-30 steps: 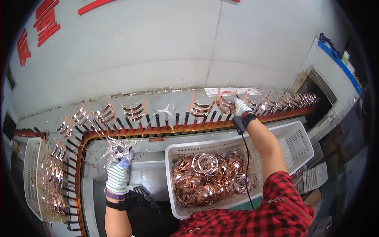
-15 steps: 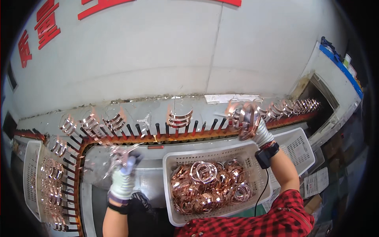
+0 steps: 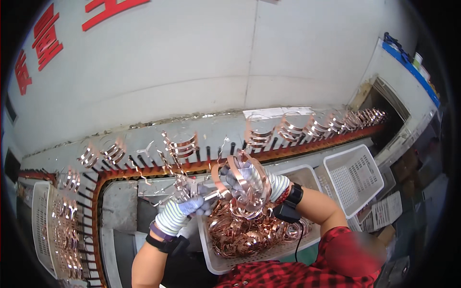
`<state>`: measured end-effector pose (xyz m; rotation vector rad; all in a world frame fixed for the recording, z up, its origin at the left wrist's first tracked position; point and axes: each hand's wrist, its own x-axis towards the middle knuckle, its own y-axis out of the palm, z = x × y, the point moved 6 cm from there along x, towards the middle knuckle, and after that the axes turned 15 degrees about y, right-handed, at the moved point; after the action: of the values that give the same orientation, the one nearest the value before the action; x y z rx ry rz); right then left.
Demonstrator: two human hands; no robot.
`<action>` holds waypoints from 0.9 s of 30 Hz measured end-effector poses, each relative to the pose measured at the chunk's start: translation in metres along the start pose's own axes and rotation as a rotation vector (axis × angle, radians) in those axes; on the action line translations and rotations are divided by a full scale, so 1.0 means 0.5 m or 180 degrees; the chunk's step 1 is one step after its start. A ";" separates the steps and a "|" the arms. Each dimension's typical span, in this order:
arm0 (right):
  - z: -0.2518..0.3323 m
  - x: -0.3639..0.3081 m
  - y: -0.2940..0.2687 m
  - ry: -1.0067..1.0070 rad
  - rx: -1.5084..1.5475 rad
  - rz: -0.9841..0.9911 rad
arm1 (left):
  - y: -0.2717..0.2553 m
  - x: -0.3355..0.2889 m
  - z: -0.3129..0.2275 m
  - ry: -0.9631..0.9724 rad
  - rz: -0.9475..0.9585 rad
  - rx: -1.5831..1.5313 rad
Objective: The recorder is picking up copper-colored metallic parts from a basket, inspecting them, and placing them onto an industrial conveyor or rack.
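My left hand (image 3: 176,214), in a striped glove, is closed around spiky shiny metal hanging racks (image 3: 188,187) with zigzag arms. My right hand (image 3: 274,186), gloved too, grips several large copper-coloured rings (image 3: 236,169), with its fingers partly hidden behind them. The two hands are close together, and the racks' ends reach to the rings. Below them a heap of copper-coloured rings (image 3: 245,236) lies in a white perforated plastic crate (image 3: 207,253).
A curved conveyor rail (image 3: 98,201) with dark upright pegs runs along the left and far side. Hanging sets of rings (image 3: 184,146) line it toward a dark wall opening (image 3: 391,113). Another white crate (image 3: 353,180) stands at right, and one (image 3: 41,225) at far left.
My right hand has come from the conveyor down and left over the crate with rings in it. My left hand has moved right, toward it, with the racks. The view has shifted slightly.
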<state>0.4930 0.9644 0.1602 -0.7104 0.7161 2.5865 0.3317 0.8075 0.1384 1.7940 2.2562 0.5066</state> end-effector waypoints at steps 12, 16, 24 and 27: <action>0.086 -0.100 -0.699 -0.0950 -0.1750 -0.2788 | -0.136 -0.062 -0.066 0.0815 -0.1486 -0.0647; 0.067 0.018 -0.628 -0.1378 -0.4397 -0.3445 | -0.108 -0.059 -0.044 0.0642 -0.1445 -0.0652; 0.155 0.029 -0.441 -0.0384 -0.2192 -0.3235 | -0.068 -0.037 -0.036 0.0481 -0.1149 -0.0383; 0.182 -0.046 -0.318 -0.1778 -0.1427 -0.2552 | -0.057 -0.038 -0.042 0.0621 -0.1121 -0.0408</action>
<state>0.5513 1.1381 0.1815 -0.2590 -0.2929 2.0112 0.3030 0.7806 0.1455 1.2963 2.5292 0.7608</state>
